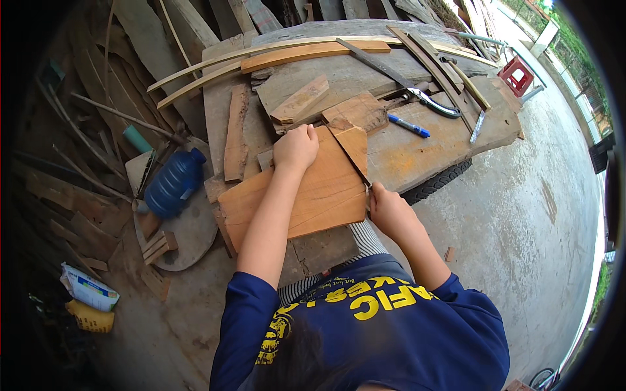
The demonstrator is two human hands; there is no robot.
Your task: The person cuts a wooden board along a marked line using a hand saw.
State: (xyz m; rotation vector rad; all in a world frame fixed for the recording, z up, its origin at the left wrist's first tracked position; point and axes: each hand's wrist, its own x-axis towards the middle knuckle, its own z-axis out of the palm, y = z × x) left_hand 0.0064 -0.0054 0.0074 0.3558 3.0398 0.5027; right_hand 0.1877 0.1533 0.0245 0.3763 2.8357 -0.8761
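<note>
A wide orange-brown wooden board (326, 195) lies at a slant across the bench before me. My left hand (297, 148) is closed at its far edge, fingers curled over and mostly hidden. My right hand (390, 207), at the board's right edge, is closed round the near end of a thin, dark, blade-like tool (349, 153). That blade runs slantwise over the board's right part; its exact kind I cannot make out. Beyond the board sit a short wood block (360, 111) and a blue marker (409, 126).
A saw (398, 78) with a curved handle and long wooden strips (313, 55) lie farther back. On the left are a blue water jug (175, 182) and stacked rough planks (140, 45). A red stool (516, 76) stands far right; a tyre (438, 181) shows under the bench.
</note>
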